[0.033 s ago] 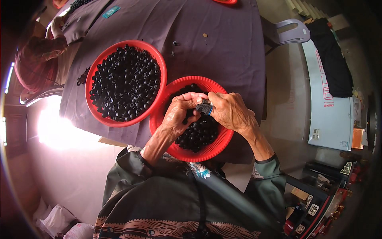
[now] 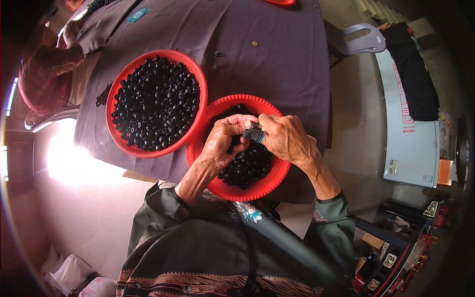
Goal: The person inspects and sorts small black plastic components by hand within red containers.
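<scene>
My left hand and my right hand meet over a red ribbed basket partly filled with round black beads. Between them is a small dark grey, rough-looking pad with a blue edge, gripped by my right hand's fingers. The left thumb and fingers are closed in a pinch against the right fingertips; whatever they hold is hidden. A second red basket, to the left and farther off, is heaped with black beads, many showing holes.
A purple-grey cloth covers the table, with a teal packet at the far left and a small round tan piece. Another person sits at left. A grey plastic chair stands at right, near a pale blue cabinet.
</scene>
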`<state>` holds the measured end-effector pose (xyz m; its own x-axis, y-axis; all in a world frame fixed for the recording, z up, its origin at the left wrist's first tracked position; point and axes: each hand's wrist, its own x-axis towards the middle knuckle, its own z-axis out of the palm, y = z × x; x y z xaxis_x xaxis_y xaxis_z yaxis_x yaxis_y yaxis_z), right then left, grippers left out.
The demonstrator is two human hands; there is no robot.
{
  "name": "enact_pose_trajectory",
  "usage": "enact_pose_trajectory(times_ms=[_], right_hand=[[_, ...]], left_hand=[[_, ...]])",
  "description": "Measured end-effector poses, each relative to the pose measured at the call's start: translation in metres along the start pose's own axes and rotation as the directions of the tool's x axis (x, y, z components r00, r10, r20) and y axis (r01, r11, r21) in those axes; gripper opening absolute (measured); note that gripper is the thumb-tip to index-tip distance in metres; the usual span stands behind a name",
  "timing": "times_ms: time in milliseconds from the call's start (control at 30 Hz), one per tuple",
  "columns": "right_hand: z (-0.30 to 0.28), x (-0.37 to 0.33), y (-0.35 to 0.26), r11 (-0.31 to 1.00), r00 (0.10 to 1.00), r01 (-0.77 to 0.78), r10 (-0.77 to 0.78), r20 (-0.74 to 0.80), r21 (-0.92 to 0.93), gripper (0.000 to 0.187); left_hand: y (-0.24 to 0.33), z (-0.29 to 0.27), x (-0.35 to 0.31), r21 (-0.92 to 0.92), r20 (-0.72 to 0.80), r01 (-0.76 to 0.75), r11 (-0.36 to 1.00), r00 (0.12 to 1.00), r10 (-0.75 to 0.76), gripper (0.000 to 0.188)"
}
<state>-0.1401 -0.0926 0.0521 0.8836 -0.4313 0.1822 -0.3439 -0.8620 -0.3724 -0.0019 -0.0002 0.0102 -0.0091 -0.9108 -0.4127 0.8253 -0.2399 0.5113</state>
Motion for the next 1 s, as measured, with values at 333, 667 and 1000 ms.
enact_pose_trajectory(times_ms=[333,667,1000], right_hand=[[-0.011,0.003,-0.002,0.994,0.995,-0.097,0.095,0.041,0.043,0.042],[-0.01,0.002,-0.004,0.995,0.994,-0.098,0.096,0.053,0.024,0.031],[-0.005,-0.001,-0.001,0.998,0.999,-0.044,0.044,0.002,0.036,0.014]], left_hand=[[-0.002,-0.001,0.001,-0.043,0.045,-0.019,0.999,0.999,0.021,0.018],[-0.001,0.003,-0.002,-0.006,0.013,-0.031,1.0,0.999,0.031,0.014],[-0.003,0.003,0.001,-0.042,0.015,-0.025,0.999,1.0,0.025,0.015]])
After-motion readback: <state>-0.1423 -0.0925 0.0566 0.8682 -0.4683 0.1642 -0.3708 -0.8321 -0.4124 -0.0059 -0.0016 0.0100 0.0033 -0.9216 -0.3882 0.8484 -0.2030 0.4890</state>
